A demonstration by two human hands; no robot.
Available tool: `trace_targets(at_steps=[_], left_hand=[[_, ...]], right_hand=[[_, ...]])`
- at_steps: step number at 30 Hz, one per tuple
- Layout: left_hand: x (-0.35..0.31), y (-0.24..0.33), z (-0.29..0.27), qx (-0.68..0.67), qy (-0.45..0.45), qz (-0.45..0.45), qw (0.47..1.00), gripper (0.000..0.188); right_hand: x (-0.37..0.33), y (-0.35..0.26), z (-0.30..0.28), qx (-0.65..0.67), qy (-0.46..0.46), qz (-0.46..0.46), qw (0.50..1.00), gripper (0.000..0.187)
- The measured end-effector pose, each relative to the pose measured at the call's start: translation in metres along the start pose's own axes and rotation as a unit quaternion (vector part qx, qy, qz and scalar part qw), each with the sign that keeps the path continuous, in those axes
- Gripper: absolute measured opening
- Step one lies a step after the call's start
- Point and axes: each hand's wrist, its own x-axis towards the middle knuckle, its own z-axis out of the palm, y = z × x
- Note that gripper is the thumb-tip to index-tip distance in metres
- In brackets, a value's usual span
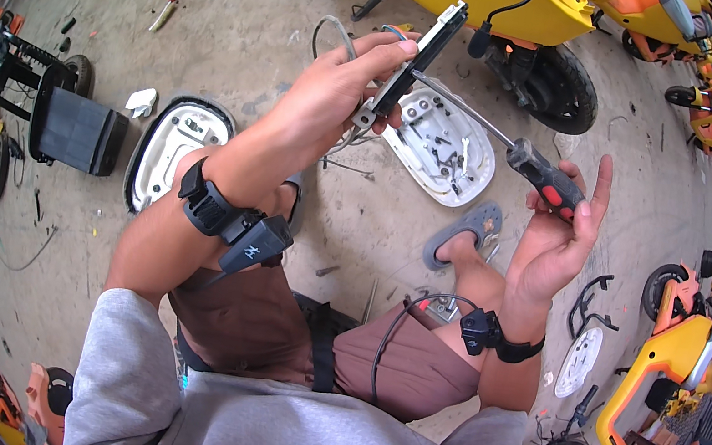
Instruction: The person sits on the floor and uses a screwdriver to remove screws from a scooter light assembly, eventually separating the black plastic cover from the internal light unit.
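Note:
My left hand is closed around a long narrow black-and-white part, held tilted above the floor, with a pale lug at its lower end. Grey wires loop around that hand. From the right, my right hand grips a screwdriver by its black-and-red handle, one finger stretched upward. The shaft reaches to the part's black side; whether its tip touches a screw is too small to tell. Beneath lies a white shell-shaped tray with screws and small metal pieces in it.
A yellow scooter with a black wheel stands ahead. On the floor at left are another white shell with a dark rim, a black box and a red-handled screwdriver. More yellow scooters line the right.

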Motion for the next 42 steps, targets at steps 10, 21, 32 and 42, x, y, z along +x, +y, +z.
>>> trace_targets(at_steps=[10,21,32,42], left_hand=[[0.001,-0.002,-0.002,-0.009,-0.017,0.008,1.000,0.046],[-0.003,0.002,0.001,-0.021,-0.016,0.002,1.000,0.047],[-0.003,0.005,0.002,-0.027,-0.026,-0.018,0.999,0.044],[-0.005,0.006,0.005,-0.036,-0.032,-0.018,0.999,0.046]], right_hand=[[0.001,0.006,-0.002,-0.016,0.010,-0.021,1.000,0.056],[-0.003,0.002,0.002,-0.004,0.014,-0.007,1.000,0.064],[-0.003,0.000,-0.007,0.013,0.005,0.018,1.000,0.054],[-0.001,0.002,-0.004,0.000,0.031,-0.013,0.999,0.059]])
